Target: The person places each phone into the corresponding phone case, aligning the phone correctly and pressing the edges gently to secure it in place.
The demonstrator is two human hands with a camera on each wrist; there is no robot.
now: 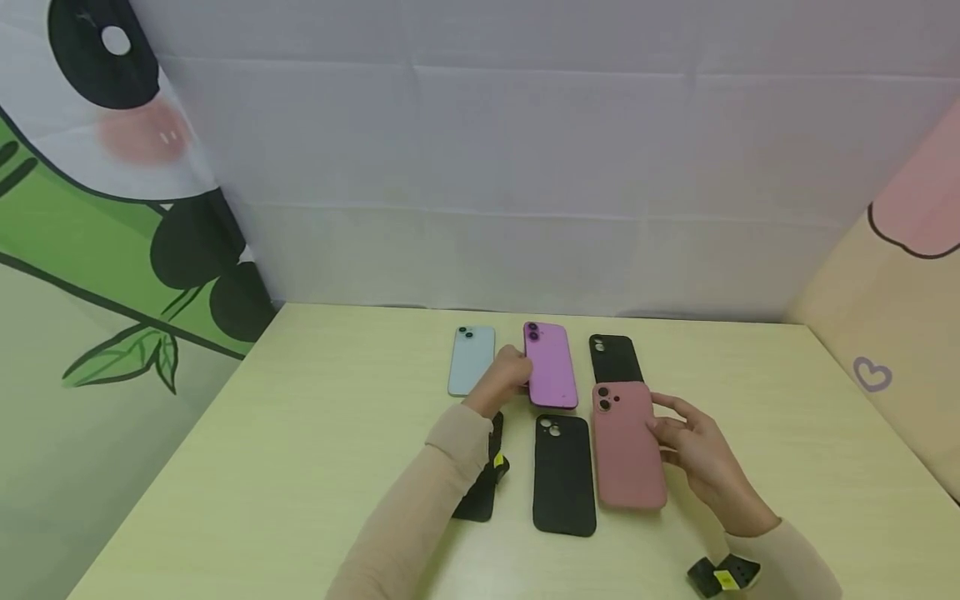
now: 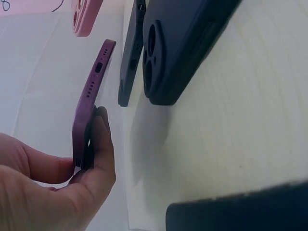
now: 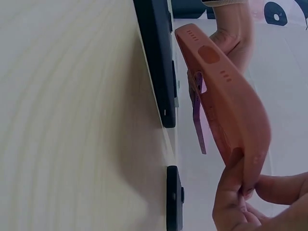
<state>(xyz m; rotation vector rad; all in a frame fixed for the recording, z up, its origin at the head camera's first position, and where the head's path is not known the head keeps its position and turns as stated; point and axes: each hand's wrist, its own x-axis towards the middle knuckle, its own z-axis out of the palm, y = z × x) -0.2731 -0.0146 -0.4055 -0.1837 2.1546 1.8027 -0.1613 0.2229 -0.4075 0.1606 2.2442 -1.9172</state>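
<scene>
My left hand (image 1: pixel 504 382) pinches a purple phone (image 1: pixel 551 367) by its left edge, camera side up. In the left wrist view the purple phone (image 2: pixel 88 108) is tilted and lifted off the table, its charging port showing. My right hand (image 1: pixel 697 454) holds a pink phone case (image 1: pixel 628 450) by its right edge, above the table. The right wrist view shows this pink case (image 3: pixel 236 101) as a hollow shell with a port cutout. Just below the purple phone lies a black phone case (image 1: pixel 564 475). Another black case (image 1: pixel 617 358) is partly covered by the pink one.
A light blue phone (image 1: pixel 471 362) lies left of my left hand. Under my left forearm is a partly hidden black item (image 1: pixel 477 500), flat on the pale wooden table (image 1: pixel 315 433). Walls with cartoon prints border the table at the back and sides.
</scene>
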